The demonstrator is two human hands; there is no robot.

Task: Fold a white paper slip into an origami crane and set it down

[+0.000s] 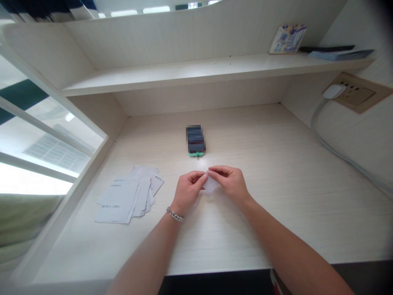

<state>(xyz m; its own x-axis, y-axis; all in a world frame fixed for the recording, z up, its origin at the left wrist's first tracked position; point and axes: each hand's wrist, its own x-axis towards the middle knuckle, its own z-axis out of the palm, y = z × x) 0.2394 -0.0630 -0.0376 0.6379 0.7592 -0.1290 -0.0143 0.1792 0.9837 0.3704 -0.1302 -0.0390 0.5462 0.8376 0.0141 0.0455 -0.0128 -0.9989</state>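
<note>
Both hands meet over the middle of the desk around a small piece of white paper [211,185]. My left hand [189,186], with a silver chain bracelet [175,214] at its wrist, pinches the paper's left edge between thumb and fingers. The upper right edge is pinched by my right hand [231,180]. Part of the paper hides behind the fingertips, so I cannot tell how it is folded. Just beyond the hands lies a phone [195,140] with a green edge, its screen pixelated. To the left, a loose stack of white paper sheets [123,196] with small print is spread out.
A shelf [184,77] runs across the back above the desk [291,184], with a small printed box [287,39] and flat booklets [340,54] at its right. A white plug [334,91] sits in the wall socket, its grey cable [340,157] trailing down the right side.
</note>
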